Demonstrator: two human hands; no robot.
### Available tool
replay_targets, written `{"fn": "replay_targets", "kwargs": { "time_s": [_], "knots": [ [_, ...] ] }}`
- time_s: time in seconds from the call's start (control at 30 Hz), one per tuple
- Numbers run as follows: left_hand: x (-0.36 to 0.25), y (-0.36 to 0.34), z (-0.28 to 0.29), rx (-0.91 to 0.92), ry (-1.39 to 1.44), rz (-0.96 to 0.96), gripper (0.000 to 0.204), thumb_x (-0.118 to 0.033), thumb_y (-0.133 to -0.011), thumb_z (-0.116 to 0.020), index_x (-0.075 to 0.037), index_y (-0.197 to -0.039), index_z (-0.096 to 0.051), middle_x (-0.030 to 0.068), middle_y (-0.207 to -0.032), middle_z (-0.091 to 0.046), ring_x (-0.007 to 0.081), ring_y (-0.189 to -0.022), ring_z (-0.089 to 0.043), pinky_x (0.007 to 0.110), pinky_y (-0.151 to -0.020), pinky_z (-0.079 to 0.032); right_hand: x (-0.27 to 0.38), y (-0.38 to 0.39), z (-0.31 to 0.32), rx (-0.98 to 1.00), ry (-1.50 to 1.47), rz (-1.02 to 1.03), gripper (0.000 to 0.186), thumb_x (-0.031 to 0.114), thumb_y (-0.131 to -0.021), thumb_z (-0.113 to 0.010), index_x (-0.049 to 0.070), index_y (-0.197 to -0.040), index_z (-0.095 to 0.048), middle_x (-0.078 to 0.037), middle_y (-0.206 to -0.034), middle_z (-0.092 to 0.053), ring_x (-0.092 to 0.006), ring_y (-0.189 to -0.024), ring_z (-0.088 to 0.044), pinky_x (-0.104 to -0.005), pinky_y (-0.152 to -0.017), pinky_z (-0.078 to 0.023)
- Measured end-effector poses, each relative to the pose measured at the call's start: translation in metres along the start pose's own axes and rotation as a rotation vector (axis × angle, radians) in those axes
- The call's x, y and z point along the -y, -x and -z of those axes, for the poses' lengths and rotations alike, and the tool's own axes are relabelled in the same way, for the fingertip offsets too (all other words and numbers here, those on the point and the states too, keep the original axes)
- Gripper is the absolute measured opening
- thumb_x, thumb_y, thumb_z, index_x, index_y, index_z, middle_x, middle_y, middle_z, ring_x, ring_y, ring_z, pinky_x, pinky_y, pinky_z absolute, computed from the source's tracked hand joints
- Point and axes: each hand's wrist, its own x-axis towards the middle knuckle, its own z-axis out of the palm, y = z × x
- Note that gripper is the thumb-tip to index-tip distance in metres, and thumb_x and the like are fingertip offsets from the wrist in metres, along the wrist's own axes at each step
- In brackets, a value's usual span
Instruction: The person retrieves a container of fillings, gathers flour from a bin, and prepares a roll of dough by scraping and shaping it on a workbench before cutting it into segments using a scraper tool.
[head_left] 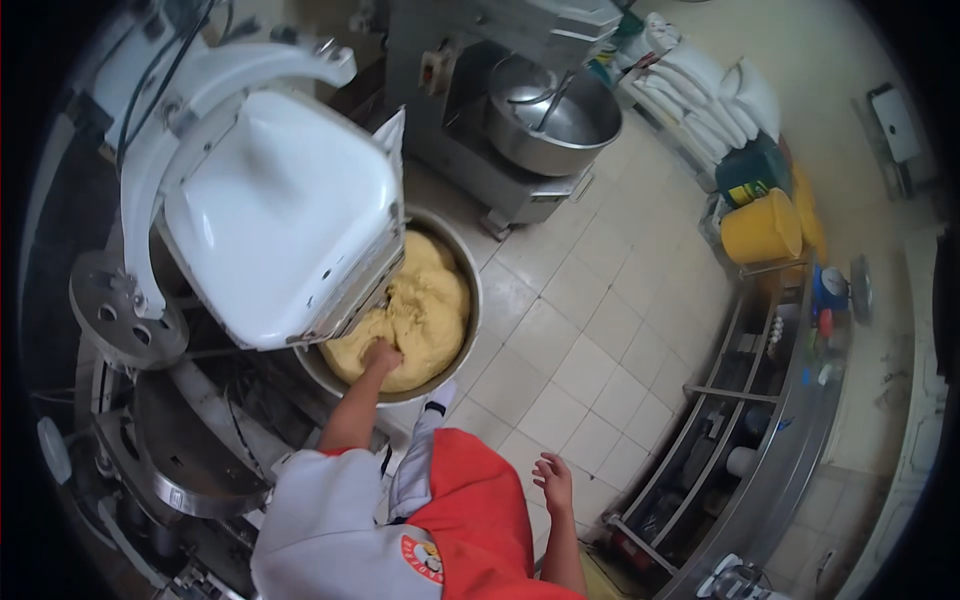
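Observation:
A large mass of yellow dough [432,300] fills a round metal bowl [474,270] on the floor in front of me. My left hand [381,356] reaches down into the near side of the dough, its fingers curled and sunk into it, so the fingertips are hidden. Folds and a hollow mark the dough's surface just beyond that hand. Out to the right, away from the bowl, my right hand [553,480] hangs in the air with fingers apart and nothing in it.
A white machine housing [280,215] overhangs the bowl's left part. Beyond stands a grey mixer [450,110] with a steel bowl [555,125]. On the right are stacked white sacks [700,90], a yellow bucket [762,228] and a metal bench [800,430] with shelves. Machine parts [180,440] crowd the left.

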Motion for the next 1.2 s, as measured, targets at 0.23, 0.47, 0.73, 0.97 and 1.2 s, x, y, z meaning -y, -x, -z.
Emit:
{"fn": "replay_targets", "kwargs": {
  "time_s": [0.23, 0.47, 0.73, 0.97, 1.2],
  "knots": [
    [-0.07, 0.031, 0.007, 0.119, 0.799, 0.313, 0.119, -0.039, -0.065, -0.084, -0.009, -0.15, -0.006, 0.017, -0.153, -0.021, 0.0322, -0.138, -0.029, 0.055, -0.092, -0.047, -0.06, 0.016, 0.047, -0.308, -0.264, -0.263, 0.023, 0.019, -0.091, -0.059, 0.008, -0.111, -0.058, -0.004, -0.093, -0.061, -0.0153, -0.078, -0.061, -0.0305, -0.066, -0.051],
    [-0.023, -0.094, -0.061, 0.09, 0.636, 0.358, 0.107, -0.058, -0.073, -0.073, -0.019, -0.153, -0.014, 0.0139, -0.156, -0.013, 0.0409, -0.134, -0.03, 0.062, -0.091, -0.045, -0.157, 0.061, 0.051, -0.296, -0.191, -0.385, 0.029, 0.022, -0.086, -0.065, 0.008, -0.112, -0.063, -0.008, -0.093, -0.066, -0.0167, -0.078, -0.063, -0.0317, -0.066, -0.052],
    [-0.11, 0.033, -0.024, -0.479, 0.048, -0.193, 0.088, -0.04, -0.074, -0.076, -0.006, -0.141, -0.031, 0.0198, -0.139, -0.036, 0.0371, -0.114, -0.048, 0.052, -0.091, -0.048, -0.262, 0.105, 0.071, -0.499, -0.075, -0.054, 0.035, 0.033, -0.084, -0.065, 0.008, -0.109, -0.066, -0.016, -0.099, -0.069, -0.0252, -0.088, -0.067, -0.0347, -0.08, -0.052],
    [-0.218, 0.229, -0.172, -0.37, -0.037, -1.211, 0.064, -0.031, -0.078, -0.076, 0.003, -0.126, -0.051, 0.0252, -0.123, -0.055, 0.0392, -0.115, -0.052, 0.043, -0.101, -0.04, -0.417, 0.169, 0.124, -0.67, -0.732, -0.222, 0.03, 0.033, -0.08, -0.069, 0.011, -0.1, -0.068, -0.005, -0.082, -0.067, -0.014, -0.061, -0.06, -0.0328, -0.052, -0.052],
    [-0.184, 0.575, -0.461, 0.444, -0.407, -2.071, 0.057, -0.019, -0.07, -0.082, 0.004, -0.115, -0.055, 0.0222, -0.117, -0.056, 0.0372, -0.113, -0.051, 0.043, -0.1, -0.039, -0.598, 0.273, 0.148, -0.997, -1.051, -0.39, 0.027, 0.03, -0.082, -0.067, 0.009, -0.099, -0.065, -0.005, -0.078, -0.064, -0.0166, -0.062, -0.061, -0.0319, -0.053, -0.052]
  ]
}}
